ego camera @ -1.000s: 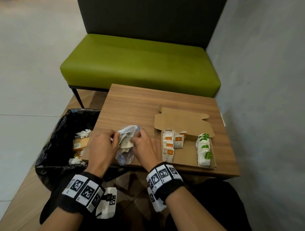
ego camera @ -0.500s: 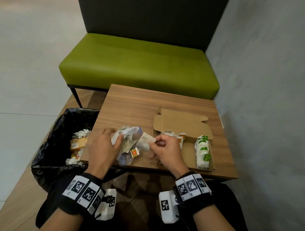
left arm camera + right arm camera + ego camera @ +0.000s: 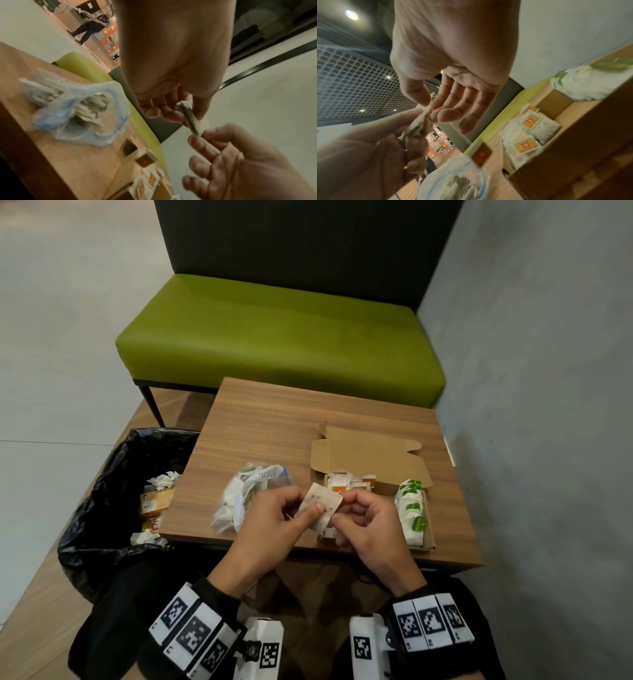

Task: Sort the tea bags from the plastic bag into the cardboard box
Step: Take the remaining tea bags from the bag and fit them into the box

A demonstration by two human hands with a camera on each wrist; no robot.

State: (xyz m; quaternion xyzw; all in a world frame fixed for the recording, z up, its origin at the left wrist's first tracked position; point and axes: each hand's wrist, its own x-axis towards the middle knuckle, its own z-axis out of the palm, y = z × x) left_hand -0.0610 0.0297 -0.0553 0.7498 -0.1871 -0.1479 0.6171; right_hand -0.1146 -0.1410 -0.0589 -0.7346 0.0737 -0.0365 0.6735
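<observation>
At the head view's centre, your left hand (image 3: 270,522) and right hand (image 3: 368,523) both pinch one tea bag (image 3: 320,507); next, lower it among the cardboard box's (image 3: 373,455) orange-tagged row.

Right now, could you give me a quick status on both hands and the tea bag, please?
Left hand and right hand pinch one tea bag above the table edge. Cardboard box open, part filled. Nothing in the way.

A green upholstered bench (image 3: 281,337) with a dark backrest (image 3: 301,237) stands against a grey wall (image 3: 534,371), just behind the wooden worktop (image 3: 274,422). Pale floor tiles (image 3: 58,320) spread to the left. A black-lined bin (image 3: 113,491) sits beside the worktop. Overhead, a grid ceiling (image 3: 354,81) carries round lights (image 3: 351,14).
</observation>
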